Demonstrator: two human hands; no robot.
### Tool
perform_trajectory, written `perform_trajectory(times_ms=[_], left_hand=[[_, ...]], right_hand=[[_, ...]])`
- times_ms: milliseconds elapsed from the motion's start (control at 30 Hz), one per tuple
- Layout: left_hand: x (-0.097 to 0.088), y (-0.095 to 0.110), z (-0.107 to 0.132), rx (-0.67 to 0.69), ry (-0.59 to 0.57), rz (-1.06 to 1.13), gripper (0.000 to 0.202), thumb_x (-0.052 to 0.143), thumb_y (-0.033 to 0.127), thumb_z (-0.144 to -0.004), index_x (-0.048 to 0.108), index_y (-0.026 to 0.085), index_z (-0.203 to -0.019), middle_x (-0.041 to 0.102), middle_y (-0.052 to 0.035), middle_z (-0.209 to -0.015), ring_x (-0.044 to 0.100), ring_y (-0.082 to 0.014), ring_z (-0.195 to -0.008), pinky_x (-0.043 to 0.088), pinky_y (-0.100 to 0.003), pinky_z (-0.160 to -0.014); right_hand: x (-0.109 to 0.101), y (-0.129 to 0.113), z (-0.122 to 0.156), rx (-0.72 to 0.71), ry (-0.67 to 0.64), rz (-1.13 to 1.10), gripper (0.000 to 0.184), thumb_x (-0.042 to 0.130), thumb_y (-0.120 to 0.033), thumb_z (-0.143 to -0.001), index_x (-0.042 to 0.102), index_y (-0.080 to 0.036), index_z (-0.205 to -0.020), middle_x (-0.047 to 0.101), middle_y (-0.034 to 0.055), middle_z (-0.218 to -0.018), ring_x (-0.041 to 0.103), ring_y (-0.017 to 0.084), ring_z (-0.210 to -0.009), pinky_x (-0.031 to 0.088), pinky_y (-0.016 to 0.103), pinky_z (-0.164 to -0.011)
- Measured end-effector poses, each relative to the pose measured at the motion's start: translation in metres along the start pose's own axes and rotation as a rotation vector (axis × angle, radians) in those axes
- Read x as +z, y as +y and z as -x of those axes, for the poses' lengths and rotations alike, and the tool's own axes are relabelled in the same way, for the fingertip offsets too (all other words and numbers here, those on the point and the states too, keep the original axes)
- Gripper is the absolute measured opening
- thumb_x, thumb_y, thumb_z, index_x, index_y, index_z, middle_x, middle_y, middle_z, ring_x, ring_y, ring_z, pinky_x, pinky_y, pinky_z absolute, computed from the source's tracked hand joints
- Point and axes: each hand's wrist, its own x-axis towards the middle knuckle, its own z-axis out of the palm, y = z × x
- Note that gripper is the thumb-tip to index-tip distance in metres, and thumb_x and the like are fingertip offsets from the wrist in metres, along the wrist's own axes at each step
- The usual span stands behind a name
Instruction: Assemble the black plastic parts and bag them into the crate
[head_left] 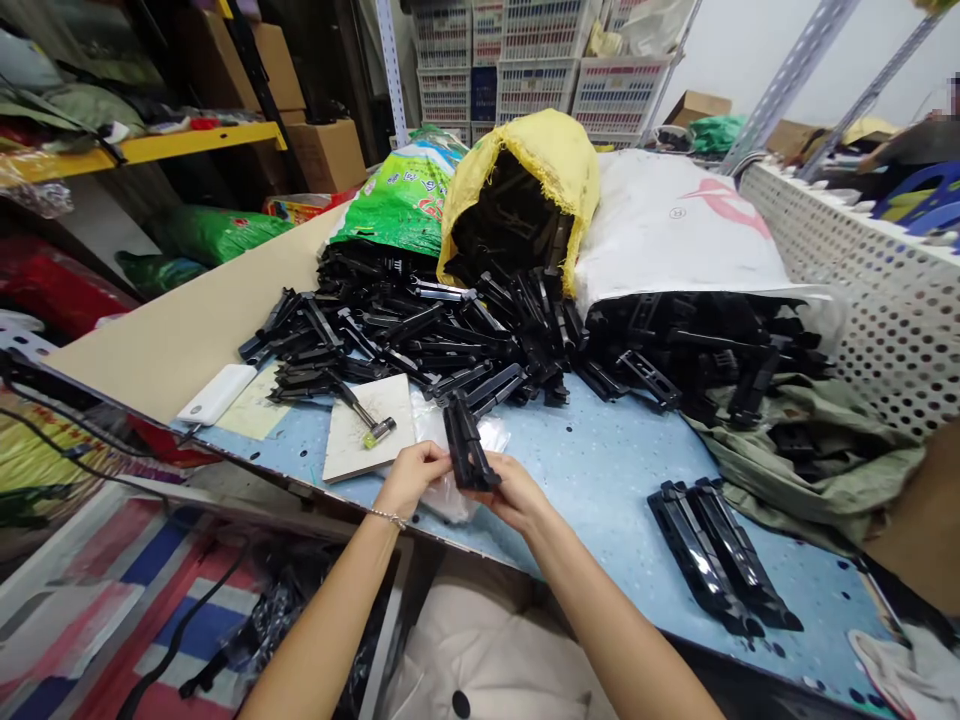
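Observation:
Both of my hands grip one long black plastic part (465, 440) near the front edge of the blue table (600, 470). My left hand (411, 476) pinches its near end from the left, fingers closed. My right hand (513, 492) holds the same end from the right, fingers curled round it. A clear plastic bag (450, 495) lies under the hands. Just beyond is a big heap of like black parts (420, 330). A small hammer (364, 412) rests on a white tile (367, 425) left of my hands.
Green (405, 195), yellow (551, 155) and white (675, 225) sacks spill black parts at the back. Two finished black pieces (716, 560) lie at the right front. A white power bank (216, 394) lies left. An olive cloth (817, 450) and a perforated white panel (892, 290) stand right.

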Motion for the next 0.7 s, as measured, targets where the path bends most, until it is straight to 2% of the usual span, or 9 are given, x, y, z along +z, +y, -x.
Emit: perform_trajectory(times_ms=[133,233,300,333,433,500,533,600,700], left_hand=[[-0.015,0.009,0.007,-0.013,-0.016,0.073,0.037,0.078,0.044,-0.055,0.06,0.014,-0.065,0.058,0.001,-0.064,0.052,-0.0091,-0.058,0.044,-0.022,-0.057],[-0.013,0.011,0.014,-0.014,-0.017,0.092,0.031,0.077,0.039,-0.06,0.06,0.014,-0.068,0.057,0.0013,-0.066,0.052,-0.009,-0.06,0.046,-0.022,-0.06],[-0.006,0.011,0.019,0.055,0.025,0.05,0.025,0.073,0.035,-0.066,0.058,0.015,-0.068,0.056,0.0021,-0.066,0.052,-0.0091,-0.059,0.048,-0.023,-0.06],[-0.003,0.01,0.021,0.137,0.066,-0.019,0.021,0.07,0.032,-0.07,0.056,0.016,-0.069,0.056,0.0017,-0.068,0.053,-0.0101,-0.06,0.049,-0.024,-0.061],[0.002,0.007,0.022,0.525,0.184,-0.428,0.009,0.054,0.017,-0.081,0.058,0.018,-0.073,0.063,-0.0044,-0.084,0.061,-0.0171,-0.08,0.053,-0.034,-0.075],[-0.001,0.006,0.02,0.718,0.186,-0.712,0.023,0.044,0.006,-0.081,0.063,0.018,-0.079,0.065,-0.009,-0.101,0.06,-0.022,-0.097,0.051,-0.041,-0.088],[-0.004,0.005,0.019,0.764,0.172,-0.807,0.03,0.04,0.003,-0.081,0.066,0.018,-0.086,0.065,-0.0103,-0.108,0.059,-0.0232,-0.103,0.049,-0.043,-0.092],[-0.009,0.005,0.019,0.773,0.136,-0.883,0.04,0.038,0.002,-0.083,0.064,0.018,-0.108,0.062,-0.0115,-0.118,0.058,-0.0231,-0.11,0.049,-0.043,-0.097],[-0.006,0.006,0.032,0.77,0.046,-0.856,0.051,0.034,0.004,-0.088,0.047,0.018,-0.135,0.052,-0.0123,-0.134,0.05,-0.0215,-0.125,0.044,-0.04,-0.106]], right_hand=[[-0.017,-0.001,0.002,-0.037,0.066,0.034,0.027,0.081,-0.035,-0.06,0.069,-0.015,-0.074,0.066,0.0005,-0.065,0.055,0.011,-0.057,0.049,0.026,-0.061],[-0.023,-0.007,0.02,-0.185,0.154,0.158,0.029,0.078,-0.035,-0.065,0.071,-0.017,-0.087,0.068,0.0004,-0.079,0.056,0.011,-0.063,0.046,0.022,-0.058],[-0.021,-0.009,0.035,-0.264,0.156,0.19,0.029,0.075,-0.037,-0.069,0.07,-0.019,-0.091,0.068,-0.0004,-0.082,0.057,0.011,-0.065,0.045,0.021,-0.057],[-0.02,-0.009,0.042,-0.256,0.123,0.17,0.027,0.074,-0.038,-0.071,0.07,-0.018,-0.089,0.068,-0.0005,-0.078,0.057,0.011,-0.064,0.044,0.02,-0.056],[-0.022,-0.002,0.061,-0.085,-0.024,0.061,0.027,0.076,-0.039,-0.07,0.066,-0.015,-0.075,0.064,0.0002,-0.065,0.056,0.01,-0.056,0.044,0.02,-0.052],[-0.026,0.008,0.067,0.055,-0.097,0.016,0.028,0.079,-0.037,-0.067,0.063,-0.014,-0.073,0.065,0.0019,-0.064,0.06,0.012,-0.055,0.047,0.021,-0.049],[-0.029,0.014,0.066,0.117,-0.122,0.004,0.028,0.079,-0.036,-0.067,0.063,-0.014,-0.074,0.066,0.003,-0.065,0.061,0.013,-0.055,0.047,0.021,-0.048],[-0.033,0.024,0.06,0.201,-0.132,-0.025,0.028,0.078,-0.034,-0.069,0.063,-0.013,-0.078,0.067,0.005,-0.067,0.062,0.012,-0.053,0.047,0.018,-0.045],[-0.037,0.033,0.041,0.246,-0.09,-0.109,0.029,0.076,-0.033,-0.071,0.064,-0.012,-0.086,0.069,0.0072,-0.072,0.06,0.009,-0.049,0.044,0.014,-0.041]])
